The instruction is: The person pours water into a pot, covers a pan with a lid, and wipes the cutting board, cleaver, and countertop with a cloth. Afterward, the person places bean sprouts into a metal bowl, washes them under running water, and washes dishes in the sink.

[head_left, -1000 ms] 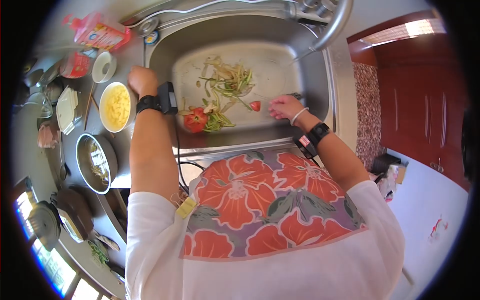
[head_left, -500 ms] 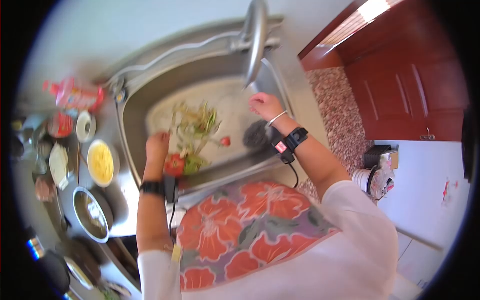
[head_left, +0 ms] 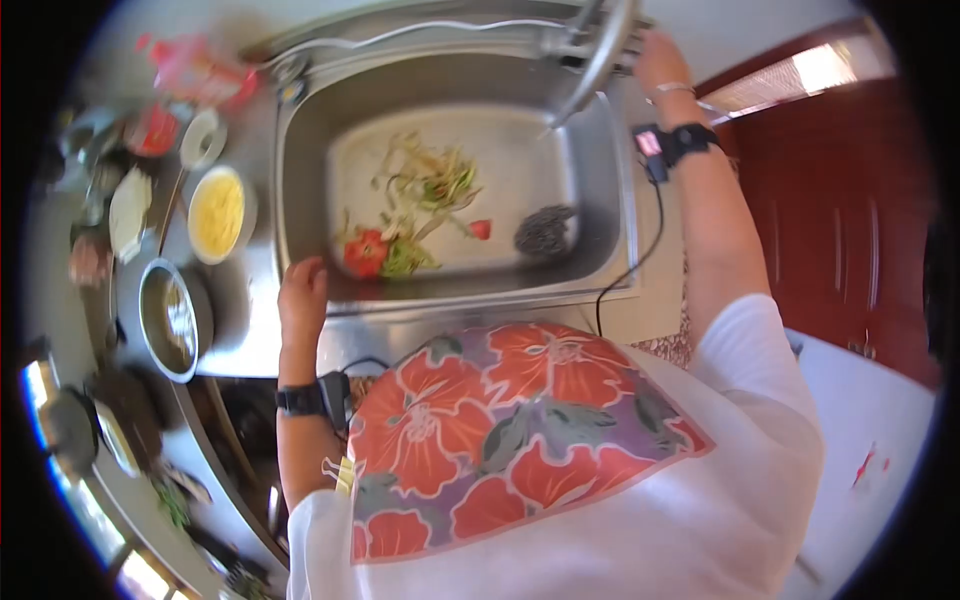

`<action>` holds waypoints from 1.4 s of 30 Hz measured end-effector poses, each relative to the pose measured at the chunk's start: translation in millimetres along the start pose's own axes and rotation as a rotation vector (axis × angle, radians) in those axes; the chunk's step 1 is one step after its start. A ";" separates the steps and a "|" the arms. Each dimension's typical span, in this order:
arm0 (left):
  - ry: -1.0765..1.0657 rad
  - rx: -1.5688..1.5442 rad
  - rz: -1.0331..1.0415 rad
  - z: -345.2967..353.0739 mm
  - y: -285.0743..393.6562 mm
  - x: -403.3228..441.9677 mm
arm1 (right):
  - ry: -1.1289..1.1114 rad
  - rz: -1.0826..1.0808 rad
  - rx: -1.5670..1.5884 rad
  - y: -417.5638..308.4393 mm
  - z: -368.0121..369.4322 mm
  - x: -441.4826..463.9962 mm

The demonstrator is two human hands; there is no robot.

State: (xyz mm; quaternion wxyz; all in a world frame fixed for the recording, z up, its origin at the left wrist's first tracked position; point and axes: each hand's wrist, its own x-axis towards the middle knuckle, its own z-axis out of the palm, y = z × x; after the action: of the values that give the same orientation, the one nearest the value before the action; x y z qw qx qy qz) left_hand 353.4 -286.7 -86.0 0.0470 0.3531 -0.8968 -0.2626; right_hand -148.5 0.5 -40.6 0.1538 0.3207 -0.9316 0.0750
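Observation:
My right hand [head_left: 662, 65] is at the right side of the metal faucet [head_left: 605, 60], its fingers closed at the faucet handle and partly blurred. My left hand [head_left: 303, 298] is loosely curled at the front left corner of the steel sink [head_left: 460, 292], with nothing visible in it. Vegetable peelings [head_left: 440, 182] lie scattered on the sink floor. Among them are a red tomato piece [head_left: 366, 253] and a smaller red piece [head_left: 480, 229]. A dark scouring pad [head_left: 544, 231] rests at the right of the basin. No running water can be made out.
Left of the sink stand a bowl of yellow food [head_left: 217, 215], a metal bowl [head_left: 176, 320], a small white cup [head_left: 204, 139] and a pink package [head_left: 200, 72]. A cable [head_left: 655, 240] hangs from my right wrist. A reddish-brown door [head_left: 830, 200] is at the right.
My right hand has moved from above the basin up to the faucet's right side. The left hand has drawn back from over the sink to its front left corner. The view has shifted.

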 end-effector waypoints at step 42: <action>0.162 0.367 -0.037 -8.1 -60.8 18.6 | -1.415 -0.405 0.410 -437.3 152.9 -181.7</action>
State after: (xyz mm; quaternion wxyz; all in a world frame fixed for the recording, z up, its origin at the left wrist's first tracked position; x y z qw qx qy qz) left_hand 378.7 -339.7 -111.6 0.0492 0.3921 -0.9162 -0.0664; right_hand 222.2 -273.9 -227.3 -0.5316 0.4791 -0.6984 -0.0068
